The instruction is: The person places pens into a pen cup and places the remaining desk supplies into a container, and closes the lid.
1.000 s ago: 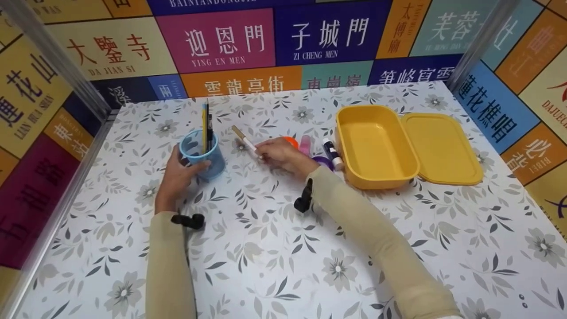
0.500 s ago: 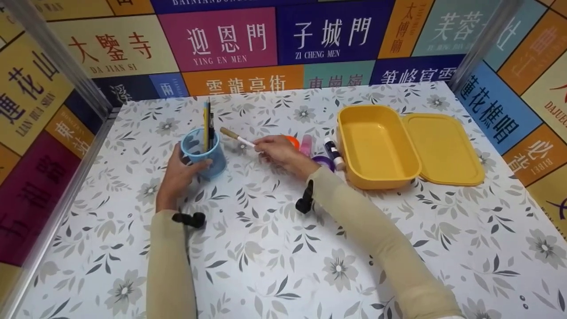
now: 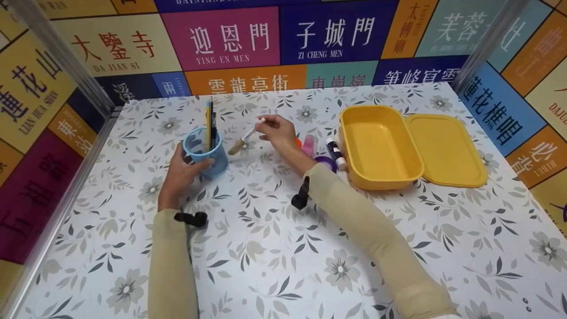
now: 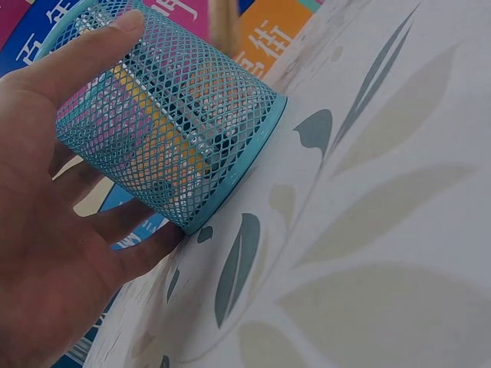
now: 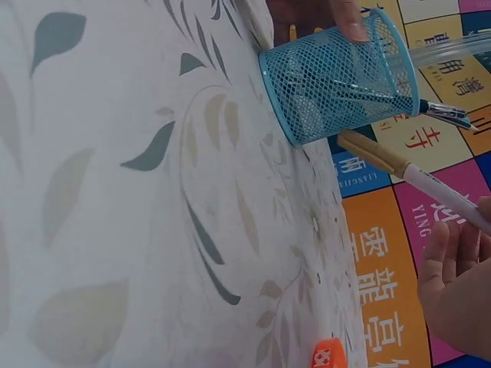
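In the head view, my left hand grips a light blue mesh pen cup standing upright on the table. The thumb lies on its near side and the other fingers reach round it. A yellow pencil and dark pens stand in the cup. To the right of the cup, my right hand pinches the white end of a gold-capped marker. Its cap slants down and left, beside the cup and apart from it. The right wrist view shows the marker close to the cup's rim.
Right of my right hand lie a pink object, a purple ring-shaped thing, a dark glue-stick-like tube and an orange item. A yellow box stands beyond them, its yellow lid beside it.
My right hand has risen away from me and turned the marker, so the gold cap now points down-left instead of up-left. The left hand stays on the cup.
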`<state>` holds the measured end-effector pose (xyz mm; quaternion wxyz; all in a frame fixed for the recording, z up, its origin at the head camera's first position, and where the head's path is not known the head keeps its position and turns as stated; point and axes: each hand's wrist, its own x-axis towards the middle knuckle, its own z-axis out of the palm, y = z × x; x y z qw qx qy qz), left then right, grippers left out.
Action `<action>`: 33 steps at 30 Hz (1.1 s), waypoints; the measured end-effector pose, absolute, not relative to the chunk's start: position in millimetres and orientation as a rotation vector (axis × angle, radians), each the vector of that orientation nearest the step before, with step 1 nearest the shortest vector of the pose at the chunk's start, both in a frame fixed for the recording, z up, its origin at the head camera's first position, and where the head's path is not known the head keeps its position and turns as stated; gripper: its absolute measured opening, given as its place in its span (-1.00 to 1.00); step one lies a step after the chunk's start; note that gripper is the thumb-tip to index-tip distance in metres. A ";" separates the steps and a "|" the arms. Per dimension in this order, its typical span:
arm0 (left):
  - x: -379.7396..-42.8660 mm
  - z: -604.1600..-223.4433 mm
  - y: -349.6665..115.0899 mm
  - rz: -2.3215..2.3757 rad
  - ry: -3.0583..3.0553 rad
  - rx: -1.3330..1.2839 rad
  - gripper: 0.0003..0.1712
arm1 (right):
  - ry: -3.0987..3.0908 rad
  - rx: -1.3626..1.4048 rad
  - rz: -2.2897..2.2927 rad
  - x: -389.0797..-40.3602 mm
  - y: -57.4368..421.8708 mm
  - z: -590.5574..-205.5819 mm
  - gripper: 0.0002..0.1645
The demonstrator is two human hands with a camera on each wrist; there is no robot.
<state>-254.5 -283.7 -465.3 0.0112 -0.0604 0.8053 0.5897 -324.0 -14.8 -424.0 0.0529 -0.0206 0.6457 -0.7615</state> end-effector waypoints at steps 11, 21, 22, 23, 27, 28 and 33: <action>-257.0 -464.6 -284.6 1.804 2.492 -0.263 0.15 | 1.828 -0.178 -2.356 -328.7 -13.9 -397.4 -0.67; -256.6 -465.6 -284.3 1.832 2.486 -0.244 0.14 | 1.906 -0.330 -2.302 -326.4 -22.4 -378.3 -0.60; -256.2 -465.9 -284.3 1.834 2.494 -0.230 0.15 | 1.905 -0.345 -2.303 -326.1 -24.0 -376.9 -0.60; -255.7 -466.2 -284.3 1.833 2.503 -0.219 0.15 | 1.905 -0.359 -2.304 -325.7 -25.8 -375.4 -0.60; -254.5 -467.1 -284.3 1.837 2.517 -0.188 0.17 | 1.916 -0.412 -2.321 -323.5 -34.5 -370.1 -0.60; -254.3 -467.2 -284.3 1.833 2.517 -0.189 0.17 | 1.916 -0.422 -2.335 -322.9 -37.0 -368.8 -0.61; -254.7 -466.8 -284.5 1.837 2.508 -0.187 0.18 | 1.900 -0.416 -2.440 -319.7 -50.1 -363.4 -0.59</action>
